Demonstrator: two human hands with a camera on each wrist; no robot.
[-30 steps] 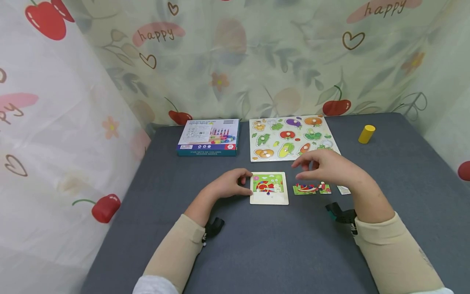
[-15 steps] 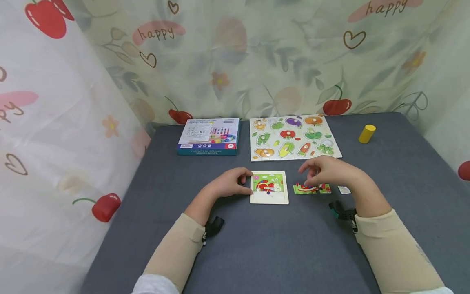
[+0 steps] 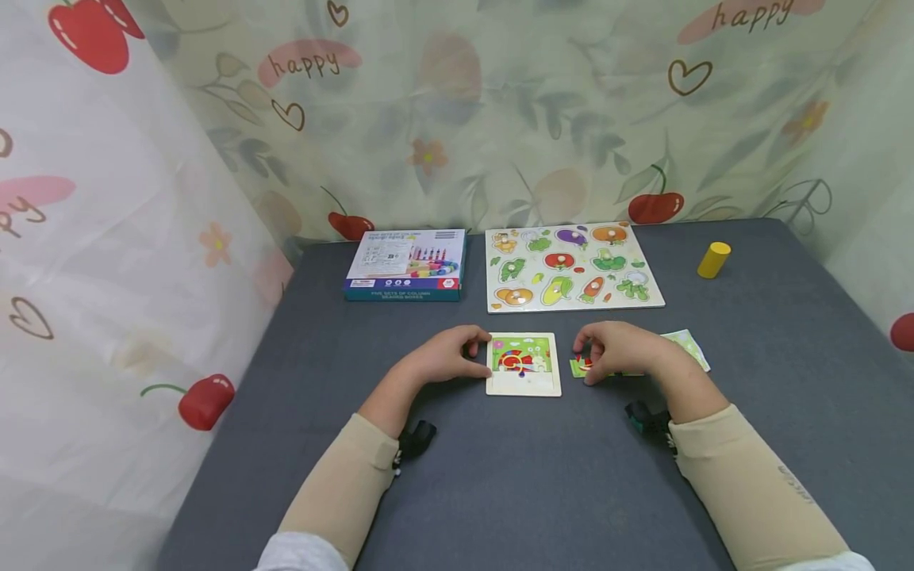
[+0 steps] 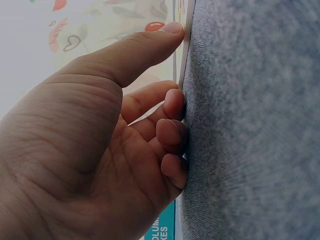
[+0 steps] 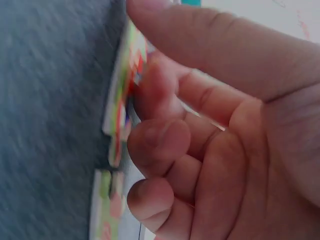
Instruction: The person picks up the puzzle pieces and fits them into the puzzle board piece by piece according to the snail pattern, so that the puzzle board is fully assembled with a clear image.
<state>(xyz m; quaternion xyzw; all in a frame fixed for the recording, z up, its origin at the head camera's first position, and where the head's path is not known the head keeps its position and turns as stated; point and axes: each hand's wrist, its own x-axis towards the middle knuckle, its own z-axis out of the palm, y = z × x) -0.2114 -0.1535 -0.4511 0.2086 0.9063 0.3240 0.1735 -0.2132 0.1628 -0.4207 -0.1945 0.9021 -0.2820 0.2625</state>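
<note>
A small jigsaw board lies flat in the head view, its upper part filled with a green and red picture and its lower strip pale. My left hand touches its left edge with thumb and index fingertips apart; the other fingers bend loosely in the left wrist view. My right hand is low over a green and red jigsaw piece, thumb and index on either side of it and no clear pinch visible. Another jigsaw piece lies beyond it in the right wrist view. The hand hides much of these pieces.
A pale card-like sheet lies right of the right hand. Behind are a flat box and a vegetable puzzle board. A yellow cylinder stands at the back right of the grey table.
My right hand has come down and nearer over the jigsaw pieces, covering more of them. More of the pale sheet shows beyond the wrist. The left hand and jigsaw board have stayed put.
</note>
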